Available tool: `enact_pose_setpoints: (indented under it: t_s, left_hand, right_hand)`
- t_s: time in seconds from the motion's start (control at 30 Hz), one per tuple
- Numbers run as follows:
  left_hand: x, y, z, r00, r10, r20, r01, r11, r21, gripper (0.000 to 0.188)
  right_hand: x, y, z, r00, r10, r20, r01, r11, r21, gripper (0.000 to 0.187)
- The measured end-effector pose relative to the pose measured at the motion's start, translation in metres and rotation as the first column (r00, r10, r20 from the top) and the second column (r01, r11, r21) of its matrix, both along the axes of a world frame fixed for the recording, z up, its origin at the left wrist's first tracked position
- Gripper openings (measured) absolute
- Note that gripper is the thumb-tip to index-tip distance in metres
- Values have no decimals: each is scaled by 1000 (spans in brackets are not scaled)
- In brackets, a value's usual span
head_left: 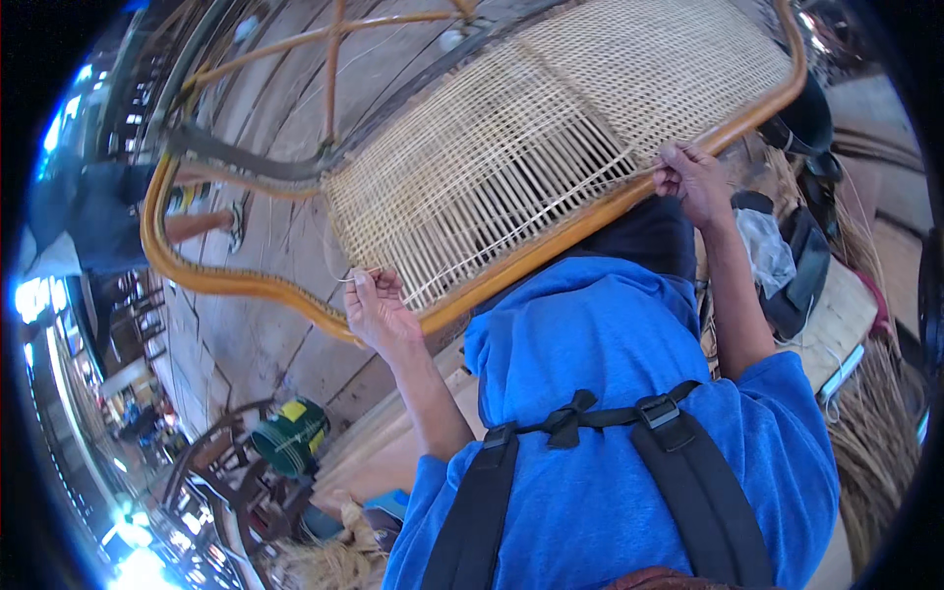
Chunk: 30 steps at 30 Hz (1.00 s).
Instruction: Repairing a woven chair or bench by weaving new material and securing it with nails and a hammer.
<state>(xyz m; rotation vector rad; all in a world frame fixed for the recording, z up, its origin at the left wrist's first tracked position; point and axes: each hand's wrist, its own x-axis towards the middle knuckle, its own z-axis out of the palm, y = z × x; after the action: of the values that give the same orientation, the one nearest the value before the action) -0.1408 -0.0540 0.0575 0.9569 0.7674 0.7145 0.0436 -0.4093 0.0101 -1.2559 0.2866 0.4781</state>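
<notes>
A curved wooden furniture frame (560, 246) lies across my lap, with a woven cane panel (462, 147) inside it. Along the near side, the panel has a gap of bare parallel strands (521, 187) with dark openings between them. My left hand (382, 310) is closed at the panel's near left corner, pinching a thin pale cane strand (356, 274) that curls out past the fingertips. My right hand (693, 184) is closed in a pinch over the frame's near rail, where pale strands running along the gap meet its fingertips.
Poles of a wooden frame (334, 79) stand beyond the panel on the plank floor (275, 236). A green bucket (291, 437) sits at lower left among dark curved wooden pieces. Loose fibre bundles (870, 442) and a clear plastic bag (765, 251) lie at right. Another person's leg (197, 226) shows at far left.
</notes>
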Motion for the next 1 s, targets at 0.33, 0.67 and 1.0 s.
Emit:
enact_pose_setpoints:
  t_s: [0.33,0.67,1.0]
  left_hand:
    - [-17,11,-38,952,187,-241,-133,966,224,15]
    - [-2,10,-35,912,200,-359,-100,955,278,10]
    - [99,-46,24,854,-492,-169,520,809,274,13]
  right_hand:
    - [11,23,-37,996,-48,69,57,990,-129,17]
    - [14,3,-38,995,-73,71,86,976,-201,24]
    - [14,-84,38,979,111,172,-61,959,-276,18]
